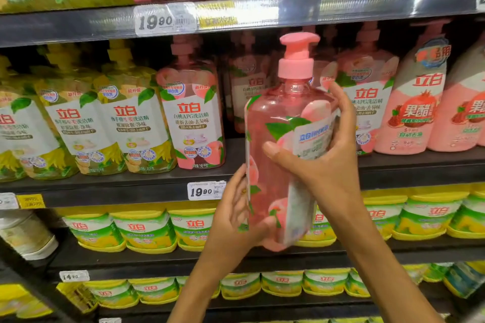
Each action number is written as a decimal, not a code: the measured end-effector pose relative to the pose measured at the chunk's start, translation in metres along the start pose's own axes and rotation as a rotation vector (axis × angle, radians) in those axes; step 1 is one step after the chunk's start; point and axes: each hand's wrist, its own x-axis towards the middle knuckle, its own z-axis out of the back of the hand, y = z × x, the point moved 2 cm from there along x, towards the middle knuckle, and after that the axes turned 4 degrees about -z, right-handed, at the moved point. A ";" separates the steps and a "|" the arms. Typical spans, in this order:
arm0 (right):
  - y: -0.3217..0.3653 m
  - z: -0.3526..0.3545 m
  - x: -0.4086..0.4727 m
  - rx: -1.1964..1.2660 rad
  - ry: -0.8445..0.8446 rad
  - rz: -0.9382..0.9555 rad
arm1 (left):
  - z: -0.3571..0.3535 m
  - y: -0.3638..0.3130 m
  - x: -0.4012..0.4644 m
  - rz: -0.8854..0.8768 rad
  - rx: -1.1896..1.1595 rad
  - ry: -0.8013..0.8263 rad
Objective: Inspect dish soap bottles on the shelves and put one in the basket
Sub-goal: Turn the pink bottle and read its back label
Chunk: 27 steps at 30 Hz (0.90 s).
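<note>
Yellow-green labelled soap bottles (78,123) stand at the left of the dark middle shelf (118,186). The left hand (233,220) cups the base of a clear pink pump-top dish soap bottle (273,155), fingers curled under it. The bottle stands nearly upright, long axis vertical, pump head (299,40) up, held before the shelf. The right hand (333,157) wraps its upper body, thumb across the front.
</note>
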 end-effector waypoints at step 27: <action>-0.026 0.011 0.016 0.518 0.224 -0.360 | -0.008 -0.012 -0.009 0.250 -0.325 0.159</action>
